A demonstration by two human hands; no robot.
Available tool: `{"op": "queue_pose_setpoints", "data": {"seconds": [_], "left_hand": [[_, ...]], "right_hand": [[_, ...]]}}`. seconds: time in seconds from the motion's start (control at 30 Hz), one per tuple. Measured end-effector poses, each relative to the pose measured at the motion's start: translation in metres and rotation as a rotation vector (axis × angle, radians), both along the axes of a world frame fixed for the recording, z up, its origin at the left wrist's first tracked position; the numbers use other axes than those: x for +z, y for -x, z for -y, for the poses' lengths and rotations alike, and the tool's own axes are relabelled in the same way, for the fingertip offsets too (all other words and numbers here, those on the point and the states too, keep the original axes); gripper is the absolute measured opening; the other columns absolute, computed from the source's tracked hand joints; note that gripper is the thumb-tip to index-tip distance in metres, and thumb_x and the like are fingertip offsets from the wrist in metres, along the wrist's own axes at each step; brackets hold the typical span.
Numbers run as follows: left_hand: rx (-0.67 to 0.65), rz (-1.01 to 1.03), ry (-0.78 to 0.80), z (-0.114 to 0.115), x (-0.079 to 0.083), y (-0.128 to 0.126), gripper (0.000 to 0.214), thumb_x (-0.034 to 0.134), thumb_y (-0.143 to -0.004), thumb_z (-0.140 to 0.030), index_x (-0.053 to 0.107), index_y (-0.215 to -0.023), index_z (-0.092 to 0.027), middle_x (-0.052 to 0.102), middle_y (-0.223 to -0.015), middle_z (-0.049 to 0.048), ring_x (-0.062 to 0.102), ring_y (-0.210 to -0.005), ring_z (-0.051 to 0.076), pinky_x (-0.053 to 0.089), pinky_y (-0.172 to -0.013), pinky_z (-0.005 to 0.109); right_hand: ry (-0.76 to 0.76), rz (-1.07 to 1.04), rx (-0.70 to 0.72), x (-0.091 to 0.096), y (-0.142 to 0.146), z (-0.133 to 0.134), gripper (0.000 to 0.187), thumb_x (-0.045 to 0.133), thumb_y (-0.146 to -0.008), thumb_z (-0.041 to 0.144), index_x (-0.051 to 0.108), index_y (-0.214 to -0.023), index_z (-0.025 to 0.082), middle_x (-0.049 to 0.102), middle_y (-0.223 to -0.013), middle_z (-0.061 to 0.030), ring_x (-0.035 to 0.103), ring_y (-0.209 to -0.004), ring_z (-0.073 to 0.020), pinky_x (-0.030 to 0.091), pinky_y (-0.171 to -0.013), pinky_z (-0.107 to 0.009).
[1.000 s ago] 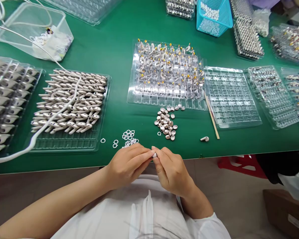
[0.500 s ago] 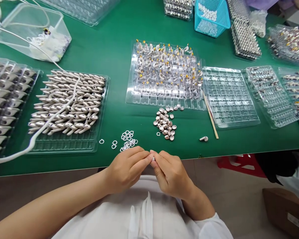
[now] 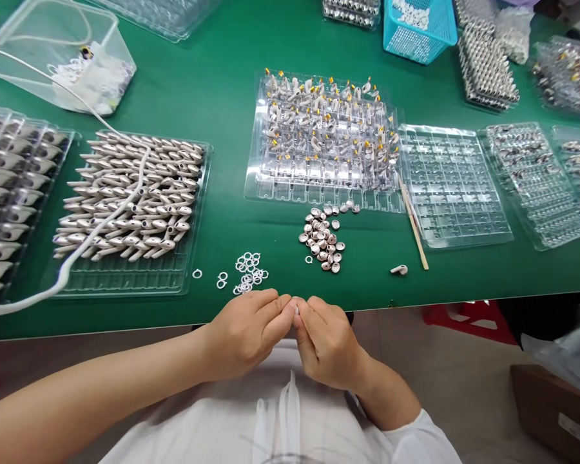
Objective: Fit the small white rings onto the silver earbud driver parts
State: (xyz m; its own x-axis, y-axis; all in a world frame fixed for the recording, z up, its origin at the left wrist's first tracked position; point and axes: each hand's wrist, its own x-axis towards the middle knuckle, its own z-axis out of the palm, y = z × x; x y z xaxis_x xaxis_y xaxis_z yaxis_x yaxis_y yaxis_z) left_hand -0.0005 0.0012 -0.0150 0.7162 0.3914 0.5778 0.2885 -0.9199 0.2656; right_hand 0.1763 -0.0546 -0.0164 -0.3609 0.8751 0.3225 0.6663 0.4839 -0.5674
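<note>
At the table's front edge, my left hand (image 3: pixel 251 332) and my right hand (image 3: pixel 326 341) meet with fingertips pinched together. Between them a small white part (image 3: pixel 296 310) just shows; the fingers cover most of it, so its kind is unclear. Several small white rings (image 3: pixel 248 262) lie loose beyond my left hand. Straight ahead is a pile of small round silvery-beige caps (image 3: pixel 321 238), with a single ring (image 3: pixel 309 260) beside it. A lone earbud-shaped piece (image 3: pixel 399 270) rests on the table to the right.
A clear tray (image 3: pixel 125 281) of beige earbud shells stands left, a white cable (image 3: pixel 104 222) across it. Ahead is a tray (image 3: pixel 265 191) of parts with yellow tabs. A wooden stick (image 3: pixel 414 225), a clear tray (image 3: pixel 457 187), a blue basket (image 3: pixel 418 42) and a plastic tub (image 3: pixel 118 32) stand around.
Both hands stay together at the same small part, with only slight finger shifts. The view has moved a little; the things on the table have not visibly changed.
</note>
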Motion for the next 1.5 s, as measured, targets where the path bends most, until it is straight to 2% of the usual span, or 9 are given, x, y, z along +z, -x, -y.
{"op": "queue_pose_setpoints", "data": {"seconds": [0.5, 0.67, 0.77, 0.93, 1.07, 1.27, 1.4, 1.5], "left_hand": [[0.011, -0.030, 0.043, -0.009, 0.006, -0.004, 0.018, 0.035, -0.091, -0.008, 0.051, -0.100, -0.011, 0.065, -0.065, 0.0072, 0.050, -0.050, 0.015, 0.046, -0.046, 0.027], [0.014, -0.062, 0.065, -0.011, 0.004, -0.003, 0.017, 0.037, -0.092, -0.010, 0.052, -0.099, -0.014, 0.065, -0.068, 0.0057, 0.054, -0.054, 0.015, 0.050, -0.051, 0.027], [0.016, -0.071, 0.086, -0.011, 0.001, -0.001, 0.016, 0.039, -0.092, -0.012, 0.053, -0.100, -0.016, 0.066, -0.072, 0.0061, 0.056, -0.057, 0.015, 0.051, -0.054, 0.027], [-0.016, -0.041, 0.076, -0.012, -0.002, 0.000, 0.021, 0.038, -0.091, -0.011, 0.051, -0.107, -0.012, 0.067, -0.071, 0.0094, 0.055, -0.055, 0.017, 0.048, -0.050, 0.028], [0.032, 0.057, 0.130, -0.011, -0.006, -0.003, 0.034, 0.040, -0.088, -0.007, 0.046, -0.121, -0.012, 0.071, -0.085, 0.0127, 0.058, -0.058, 0.016, 0.049, -0.052, 0.027], [0.088, 0.198, 0.294, -0.009, -0.009, -0.006, 0.026, 0.049, -0.089, -0.005, 0.055, -0.113, -0.013, 0.074, -0.090, 0.0119, 0.068, -0.074, 0.017, 0.055, -0.064, 0.027], [0.146, 0.317, 0.433, -0.006, -0.007, -0.007, 0.022, 0.057, -0.088, -0.005, 0.062, -0.107, -0.016, 0.075, -0.084, 0.0061, 0.069, -0.076, 0.014, 0.056, -0.069, 0.023], [0.147, 0.367, 0.459, -0.004, -0.006, -0.009, 0.022, 0.061, -0.086, -0.005, 0.063, -0.106, -0.015, 0.074, -0.088, 0.0078, 0.068, -0.079, 0.015, 0.056, -0.072, 0.026]], "right_hand": [[-0.099, 0.004, -0.085, -0.004, 0.008, -0.003, 0.021, 0.041, -0.090, 0.008, 0.054, -0.106, 0.009, 0.057, -0.071, -0.0057, 0.050, -0.060, -0.0166, 0.038, -0.047, -0.028], [-0.096, 0.011, -0.090, -0.008, 0.010, -0.004, 0.023, 0.041, -0.090, 0.010, 0.054, -0.109, 0.007, 0.058, -0.071, -0.0072, 0.051, -0.060, -0.0179, 0.039, -0.045, -0.029], [-0.099, 0.018, -0.087, -0.010, 0.011, -0.005, 0.023, 0.041, -0.090, 0.010, 0.054, -0.110, 0.006, 0.058, -0.071, -0.0077, 0.051, -0.060, -0.0183, 0.040, -0.045, -0.029], [-0.079, 0.031, -0.060, -0.007, 0.004, -0.007, 0.025, 0.042, -0.092, 0.011, 0.053, -0.114, 0.005, 0.058, -0.071, -0.0070, 0.052, -0.060, -0.0172, 0.041, -0.046, -0.028], [-0.070, -0.003, -0.067, -0.005, -0.003, -0.008, 0.031, 0.044, -0.093, 0.012, 0.050, -0.123, 0.005, 0.062, -0.076, -0.0091, 0.055, -0.063, -0.0174, 0.043, -0.048, -0.029], [0.086, -0.228, -0.143, -0.005, -0.001, -0.007, 0.040, 0.049, -0.093, 0.012, 0.049, -0.133, 0.011, 0.062, -0.080, -0.0071, 0.055, -0.065, -0.0152, 0.045, -0.053, -0.028], [0.198, -0.394, -0.144, -0.001, -0.003, -0.007, 0.040, 0.053, -0.092, 0.015, 0.053, -0.133, 0.014, 0.057, -0.074, -0.0022, 0.051, -0.061, -0.0125, 0.043, -0.053, -0.026], [0.261, -0.475, -0.158, 0.001, -0.006, -0.007, 0.037, 0.054, -0.092, 0.016, 0.058, -0.129, 0.018, 0.056, -0.073, -0.0010, 0.049, -0.060, -0.0116, 0.042, -0.053, -0.025]]}}
